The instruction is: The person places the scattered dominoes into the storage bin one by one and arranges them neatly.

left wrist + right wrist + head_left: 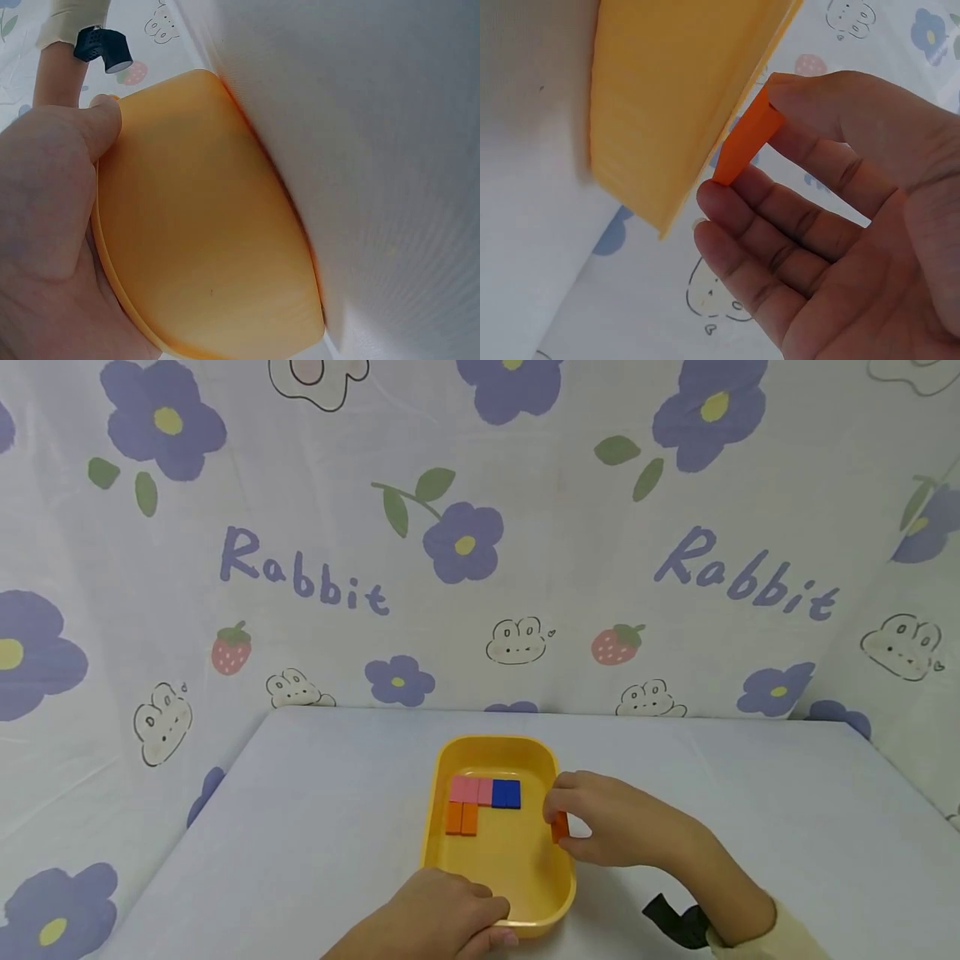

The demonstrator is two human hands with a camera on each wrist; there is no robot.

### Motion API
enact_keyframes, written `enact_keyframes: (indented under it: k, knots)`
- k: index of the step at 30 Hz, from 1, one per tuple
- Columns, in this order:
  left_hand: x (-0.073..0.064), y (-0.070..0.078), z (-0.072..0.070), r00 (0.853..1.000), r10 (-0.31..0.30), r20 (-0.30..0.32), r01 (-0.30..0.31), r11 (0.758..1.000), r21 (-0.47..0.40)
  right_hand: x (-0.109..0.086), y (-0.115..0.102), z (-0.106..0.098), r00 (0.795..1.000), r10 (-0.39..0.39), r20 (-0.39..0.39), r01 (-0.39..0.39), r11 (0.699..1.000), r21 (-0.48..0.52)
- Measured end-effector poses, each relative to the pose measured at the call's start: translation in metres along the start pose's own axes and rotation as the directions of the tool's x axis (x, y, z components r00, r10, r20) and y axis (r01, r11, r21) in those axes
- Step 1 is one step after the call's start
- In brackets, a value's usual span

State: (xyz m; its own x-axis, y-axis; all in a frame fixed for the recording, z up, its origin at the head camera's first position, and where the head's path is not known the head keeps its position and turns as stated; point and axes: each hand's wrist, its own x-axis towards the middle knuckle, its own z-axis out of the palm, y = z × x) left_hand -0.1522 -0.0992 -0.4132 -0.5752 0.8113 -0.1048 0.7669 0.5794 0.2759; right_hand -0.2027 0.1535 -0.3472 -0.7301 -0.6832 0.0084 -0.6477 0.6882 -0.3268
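A yellow rectangular tray [517, 872] with rounded corners stands on the table. My left hand [431, 917] grips its near-left rim, fingers over the edge and thumb outside; in the left wrist view the thumb presses near the rim of the tray's outer wall [195, 210]. At the tray's right rim, my right hand [618, 820] pinches a flat orange tile [748, 139] between thumb and fingertips. Inside the tray, pink tiles [471, 791] and blue tiles [506, 793] form a row towards the back left. Two orange tiles [461, 818] lie side by side just below the pink ones.
A white cloth covers the table [300, 810]. Behind it hangs a patterned curtain [562, 552] with flowers, rabbits and strawberries. A black strap [677, 922] hangs by the right wrist, next to a cream sleeve [772, 935].
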Motion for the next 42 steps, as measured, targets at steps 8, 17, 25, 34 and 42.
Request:
enact_keyframes:
  k: [8, 17, 25, 34, 42]
  knots:
    - [0.001, -0.002, 0.001, 1.000, 0.009, -0.001, -0.009, 1.000, 0.000, 0.013, -0.001, 0.009, 0.999, -0.004, -0.049, 0.000, 0.997, -0.078]
    - [0.001, 0.001, 0.003, 0.999, -0.032, 0.027, 0.032, 0.999, -0.010, 0.026, -0.001, 0.026, 0.997, 0.005, -0.076, -0.015, 0.992, -0.123]
    - [0.001, 0.000, 0.002, 1.000, 0.004, 0.000, -0.004, 1.000, 0.013, 0.037, -0.003, 0.035, 0.997, -0.027, -0.073, 0.011, 0.979, -0.202]
    - [0.000, -0.002, 0.002, 0.997, 0.055, -0.055, -0.052, 0.997, 0.063, 0.047, -0.006, 0.043, 0.998, -0.055, -0.026, 0.049, 0.978, -0.202]
    - [0.000, -0.004, 0.002, 0.989, 0.105, -0.100, -0.095, 0.990, 0.106, 0.054, -0.006, 0.051, 0.998, -0.068, -0.005, 0.065, 0.971, -0.228]
